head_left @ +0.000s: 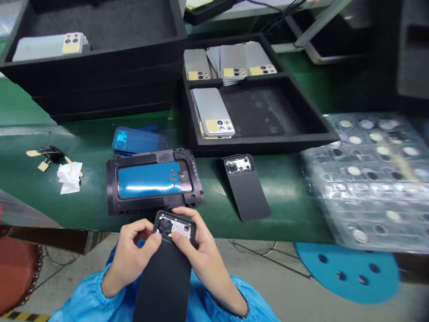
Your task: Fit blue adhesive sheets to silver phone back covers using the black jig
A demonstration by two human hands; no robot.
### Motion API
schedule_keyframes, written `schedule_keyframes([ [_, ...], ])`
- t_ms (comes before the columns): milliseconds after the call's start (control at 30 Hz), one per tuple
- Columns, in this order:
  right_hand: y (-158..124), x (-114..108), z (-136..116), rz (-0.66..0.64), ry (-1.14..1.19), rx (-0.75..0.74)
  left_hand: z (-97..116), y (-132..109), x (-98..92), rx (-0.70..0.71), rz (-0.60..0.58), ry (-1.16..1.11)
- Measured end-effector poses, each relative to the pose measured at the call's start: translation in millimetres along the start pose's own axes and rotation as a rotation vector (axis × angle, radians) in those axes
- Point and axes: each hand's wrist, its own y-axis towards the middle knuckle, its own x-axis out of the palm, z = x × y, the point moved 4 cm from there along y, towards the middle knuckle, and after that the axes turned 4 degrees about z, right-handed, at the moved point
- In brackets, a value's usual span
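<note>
Close to my body I hold a dark phone back cover point(166, 273) with a silvery camera area at its top end. My left hand point(132, 255) grips its upper left edge, thumb on the corner of the camera area. On the other side my right hand point(201, 250) wraps the upper right edge, and its thumb presses on the camera area. Just beyond the cover lies a black fixture point(156, 205) with a blue film-covered panel point(147, 180) in it. A second dark phone back cover point(250, 192) rests on the green table to the right.
Blue film sheets point(139, 141) lie behind the fixture. A black divided tray point(268, 145) holds silver phone backs point(211, 109); stacked black trays point(110, 96) stand at left. Crumpled white tissue point(69, 178) is at far left, clear plastic trays point(372, 179) at right, a blue stool point(348, 277) below.
</note>
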Motion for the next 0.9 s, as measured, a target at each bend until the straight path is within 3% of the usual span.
schedule_keyframes([
  [500, -3, -1, -4, -0.004, -0.060, -0.128, -4, -2, -3.9, 0.042, 0.008, 0.033],
  [700, 0, -1, 4, -0.079, 0.041, -0.070, 1, -9, -8.1, 0.181, 0.095, 0.117],
  [900, 5, 3, 14, -0.188, 0.231, 0.078, 6, -12, -7.3, 0.218, 0.072, 0.150],
])
